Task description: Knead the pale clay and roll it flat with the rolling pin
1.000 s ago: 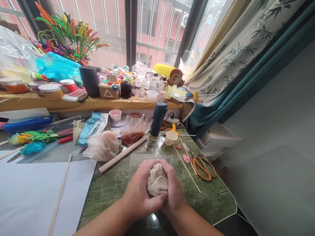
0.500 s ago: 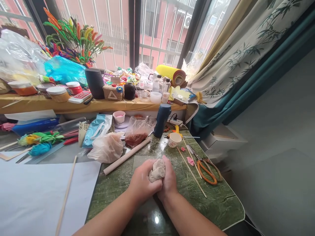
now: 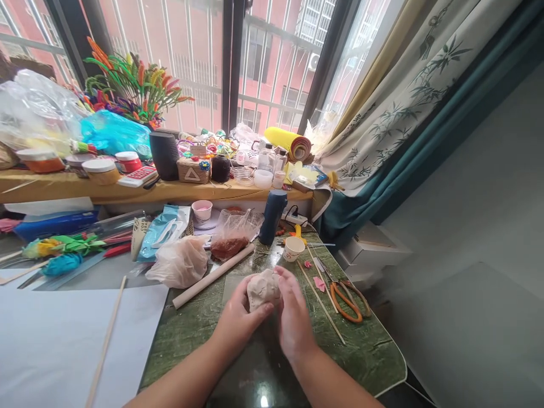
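Note:
A lump of pale grey-white clay is held above the green table, its surface creased and uneven. My left hand wraps it from the left, with the thumb across its lower front. On the right side, my right hand is cupped against the lump, fingers bent over its edge; the palm side is hidden. Beneath the hands lies a clear sheet. A pale rolling pin rests diagonally beyond my left hand.
Scissors with orange handles, thin wooden sticks and a paper cup are to the right. Behind stand a dark blue bottle, a bag of brown clay and a crumpled plastic bag. White paper covers the left.
Both hands have turned and squeezed the clay, which now sits higher in the left hand and looks more rounded. The right hand has loosened slightly from it. The view has shifted a little.

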Demonstrator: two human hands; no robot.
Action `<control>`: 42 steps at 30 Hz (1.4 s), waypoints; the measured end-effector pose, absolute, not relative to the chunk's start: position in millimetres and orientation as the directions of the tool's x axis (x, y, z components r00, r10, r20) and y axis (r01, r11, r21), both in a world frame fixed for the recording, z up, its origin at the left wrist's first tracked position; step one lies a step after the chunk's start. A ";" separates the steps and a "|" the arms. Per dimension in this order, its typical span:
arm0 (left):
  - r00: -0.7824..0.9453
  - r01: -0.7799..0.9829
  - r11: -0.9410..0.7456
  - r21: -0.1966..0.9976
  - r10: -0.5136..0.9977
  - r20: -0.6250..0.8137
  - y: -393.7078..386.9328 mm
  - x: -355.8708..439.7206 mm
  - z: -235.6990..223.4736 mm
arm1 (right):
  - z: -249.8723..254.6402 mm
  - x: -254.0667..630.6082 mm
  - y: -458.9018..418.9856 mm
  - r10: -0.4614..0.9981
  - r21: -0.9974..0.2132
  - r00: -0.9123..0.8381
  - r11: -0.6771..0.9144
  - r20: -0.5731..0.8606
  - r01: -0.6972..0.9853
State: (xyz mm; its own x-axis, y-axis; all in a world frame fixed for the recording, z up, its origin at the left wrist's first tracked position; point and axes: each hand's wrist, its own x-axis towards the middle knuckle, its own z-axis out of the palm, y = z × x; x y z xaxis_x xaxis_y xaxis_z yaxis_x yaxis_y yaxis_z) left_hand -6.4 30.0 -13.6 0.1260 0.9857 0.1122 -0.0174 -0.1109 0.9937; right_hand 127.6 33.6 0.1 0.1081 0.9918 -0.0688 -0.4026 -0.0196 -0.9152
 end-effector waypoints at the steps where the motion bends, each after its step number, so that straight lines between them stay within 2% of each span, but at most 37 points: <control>1: 0.130 -0.011 -0.144 0.990 0.981 0.144 28.6 -7.7 -10.8 | 7.5 135.2 34.4 0.986 -0.924 0.150 -0.008 -0.071 -0.383; 3: 0.172 0.049 -0.217 0.975 0.963 0.206 25.2 -9.5 -6.8 | 24.8 151.3 37.5 0.988 -0.918 0.143 0.005 -0.056 -0.397; 5: 0.245 0.142 -0.303 0.942 0.933 0.263 21.9 -9.8 -4.5 | 39.7 164.3 38.8 0.995 -0.901 -0.055 -0.096 -0.081 -0.423; 8: 0.339 0.349 -0.442 0.826 0.882 0.329 18.5 -8.2 -1.6 | 48.0 173.0 32.2 0.919 -0.858 -0.275 -0.370 -0.282 -0.357; 11: 0.389 0.497 -0.504 0.706 0.857 0.338 16.8 -5.9 2.0 | 42.4 171.4 19.8 0.855 -0.792 -0.326 -0.504 -0.403 -0.345; 16: 0.398 0.492 -0.459 0.740 0.874 0.277 14.9 -1.6 2.2 | 27.4 161.6 9.4 0.876 -0.796 -0.287 -0.475 -0.388 -0.376; 24: 0.447 0.480 -0.490 0.727 0.850 0.279 21.6 -0.1 -5.6 | 7.5 151.0 20.1 0.894 -0.751 -0.191 -0.446 -0.406 -0.488; 28: 0.457 0.405 -0.473 0.783 0.846 0.274 19.0 -1.8 -12.1 | 4.8 151.2 21.3 0.907 -0.725 -0.145 -0.406 -0.396 -0.556; 31: 0.447 0.278 -0.422 0.863 0.852 0.273 15.2 -2.0 -18.7 | -0.1 150.1 21.3 0.945 -0.782 0.003 -0.270 -0.328 -0.561; 33: 0.421 0.235 -0.371 0.898 0.872 0.250 15.4 -2.8 -21.4 | -1.5 152.5 21.6 0.963 -0.844 0.041 -0.214 -0.268 -0.491; 36: 0.379 0.205 -0.304 0.930 0.901 0.211 20.3 -6.2 -21.0 | 8.8 166.7 22.2 0.992 -0.966 0.061 -0.089 -0.106 -0.244; 38: 0.312 0.171 -0.235 0.957 0.934 0.173 25.6 -9.0 -19.2 | 24.1 181.5 22.7 0.985 -0.992 0.117 0.124 0.125 0.019; 40: 0.182 0.147 -0.126 0.981 0.978 0.098 31.5 -10.6 -17.7 | 38.4 194.7 24.0 0.886 -0.876 0.153 0.383 0.438 0.292; 42: 0.041 0.115 -0.028 0.993 0.999 0.024 36.8 -10.7 -17.3 | 41.6 200.8 26.6 0.714 -0.668 0.119 0.563 0.690 0.487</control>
